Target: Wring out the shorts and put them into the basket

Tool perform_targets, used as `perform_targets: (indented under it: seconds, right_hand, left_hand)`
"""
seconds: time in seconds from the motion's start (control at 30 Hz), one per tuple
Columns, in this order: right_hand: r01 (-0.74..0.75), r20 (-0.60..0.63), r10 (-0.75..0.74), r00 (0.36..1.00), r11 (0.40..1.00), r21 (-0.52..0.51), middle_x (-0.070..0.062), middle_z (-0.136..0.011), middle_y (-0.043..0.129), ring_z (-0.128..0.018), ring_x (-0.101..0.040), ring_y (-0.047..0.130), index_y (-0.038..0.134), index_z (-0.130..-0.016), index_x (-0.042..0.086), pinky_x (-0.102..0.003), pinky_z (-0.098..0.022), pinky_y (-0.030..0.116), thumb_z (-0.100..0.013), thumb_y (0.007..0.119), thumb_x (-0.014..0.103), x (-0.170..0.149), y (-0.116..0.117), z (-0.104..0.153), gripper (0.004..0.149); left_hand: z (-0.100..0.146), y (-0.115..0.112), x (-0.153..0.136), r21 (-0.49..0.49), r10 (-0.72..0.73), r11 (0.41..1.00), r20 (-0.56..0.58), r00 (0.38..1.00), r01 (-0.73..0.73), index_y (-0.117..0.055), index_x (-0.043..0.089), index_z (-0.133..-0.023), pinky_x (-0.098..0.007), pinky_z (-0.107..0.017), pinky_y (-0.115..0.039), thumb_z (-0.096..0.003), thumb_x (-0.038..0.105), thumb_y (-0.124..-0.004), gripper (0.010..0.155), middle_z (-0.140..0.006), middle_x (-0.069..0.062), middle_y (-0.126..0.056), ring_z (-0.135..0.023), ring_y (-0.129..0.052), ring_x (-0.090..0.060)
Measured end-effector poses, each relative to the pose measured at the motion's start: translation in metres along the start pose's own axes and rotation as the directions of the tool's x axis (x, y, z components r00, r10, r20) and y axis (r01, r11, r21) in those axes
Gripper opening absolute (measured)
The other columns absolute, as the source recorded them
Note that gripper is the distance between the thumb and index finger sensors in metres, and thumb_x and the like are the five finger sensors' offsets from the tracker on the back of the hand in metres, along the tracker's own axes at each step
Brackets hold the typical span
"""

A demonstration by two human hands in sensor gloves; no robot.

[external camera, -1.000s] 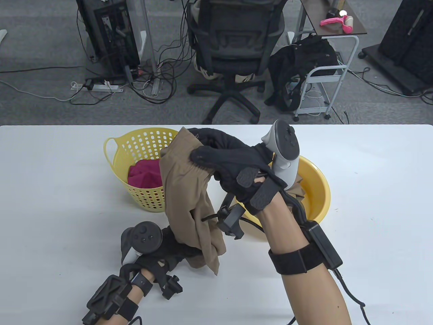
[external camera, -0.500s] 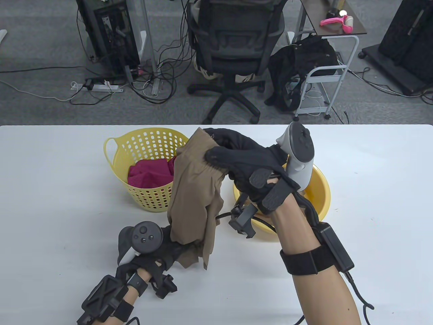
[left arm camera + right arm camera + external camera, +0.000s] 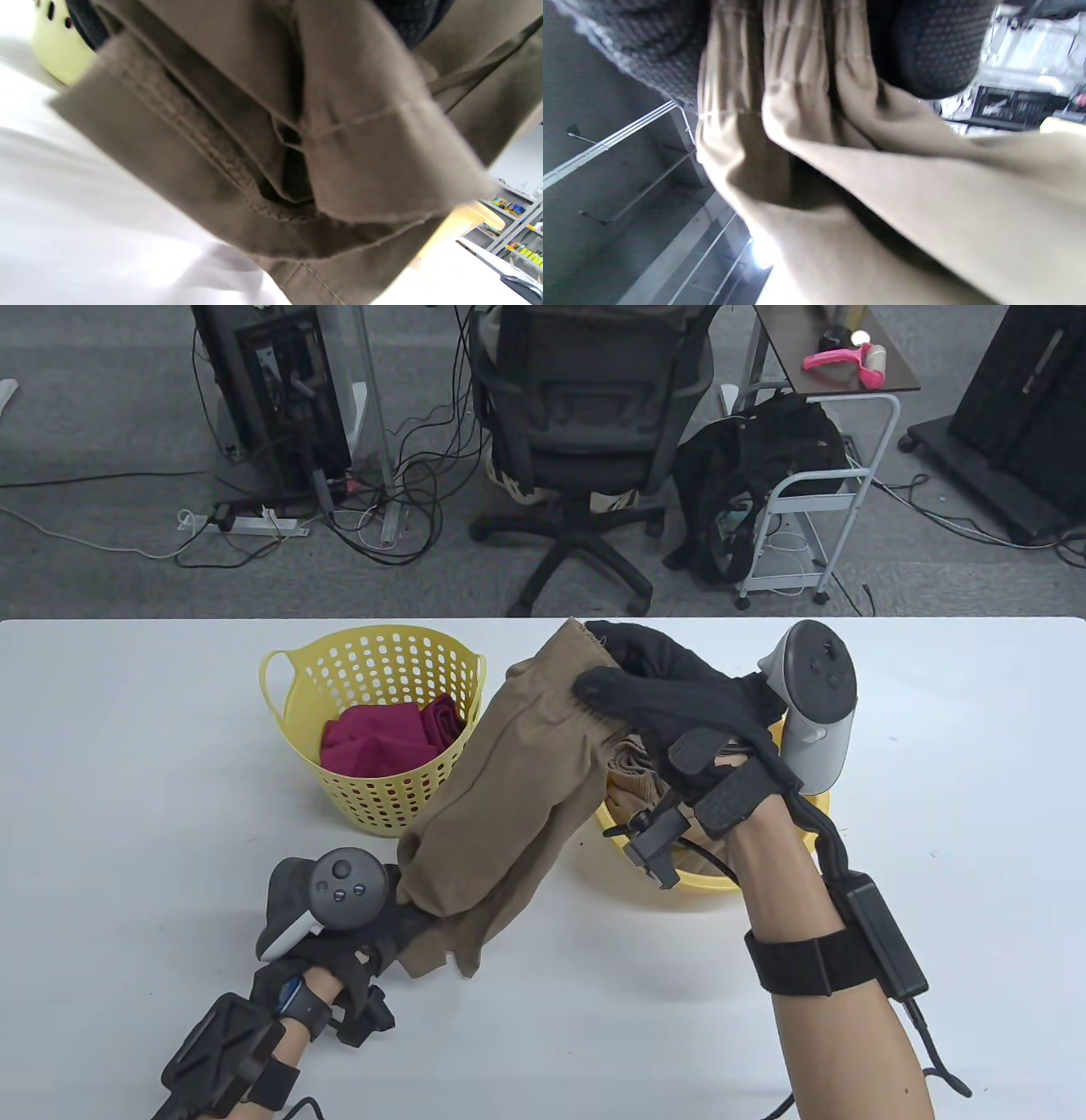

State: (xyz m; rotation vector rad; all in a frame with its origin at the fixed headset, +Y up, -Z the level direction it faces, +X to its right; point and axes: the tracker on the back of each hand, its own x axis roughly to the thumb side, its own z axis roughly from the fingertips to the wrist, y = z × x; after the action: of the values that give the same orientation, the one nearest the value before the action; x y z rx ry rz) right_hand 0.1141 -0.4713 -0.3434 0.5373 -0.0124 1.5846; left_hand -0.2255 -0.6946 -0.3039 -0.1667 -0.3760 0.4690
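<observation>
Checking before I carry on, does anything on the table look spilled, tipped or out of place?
Nothing stands out. The basket and basin sit upright, no water shows on the table, and both the left hand and right hand grip the shorts in the air.

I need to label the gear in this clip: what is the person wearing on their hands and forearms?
Both hands wear black knit gloves. The left hand carries a dark grey tracker with buttons, the right hand a grey-and-white one. Black straps, small black boxes and thin black cables run along both bare forearms; no sleeves show.
</observation>
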Motion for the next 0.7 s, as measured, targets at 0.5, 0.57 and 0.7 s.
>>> perform_targets:
  seconds: [0.5,0.57,0.7]
  right_hand:
    - [-0.508,-0.047,0.506,0.861,0.856,-0.094,-0.022,-0.084,0.084,-0.061,-0.037,0.097,0.068,-0.096,0.001,-0.045,-0.048,0.086,-0.051,0.089,0.049,-0.021,-0.013,0.016,0.069]
    - [-0.573,-0.051,0.571,0.82,0.815,-0.084,-0.022,-0.084,0.084,-0.061,-0.037,0.097,0.068,-0.095,0.001,-0.045,-0.048,0.086,-0.05,0.089,0.049,-0.025,-0.01,0.017,0.069]
    - [-0.657,-0.053,0.655,0.754,0.751,-0.067,-0.022,-0.084,0.084,-0.061,-0.037,0.098,0.068,-0.095,0.001,-0.045,-0.048,0.086,-0.05,0.089,0.049,-0.033,-0.003,0.019,0.069]
  left_hand:
    - [0.012,0.051,-0.001,-0.084,-0.049,0.995,-0.019,0.999,0.047,-0.088,0.015,-0.084,-0.064,-0.055,-0.074,-0.0469,0.034,-0.098,0.043,-0.065,-0.006,-0.103,-0.063,-0.106,-0.036]
    - [0.015,0.061,0.001,-0.087,-0.012,0.996,-0.022,1.0,0.01,-0.085,0.015,-0.088,-0.063,-0.055,-0.075,-0.046,0.035,-0.099,0.049,-0.067,-0.006,-0.102,-0.063,-0.106,-0.035]
    - [0.018,0.074,0.008,-0.06,0.029,0.998,-0.02,0.999,-0.03,-0.079,0.011,-0.093,-0.063,-0.053,-0.077,-0.0447,0.035,-0.1,0.058,-0.068,-0.006,-0.103,-0.061,-0.108,-0.035]
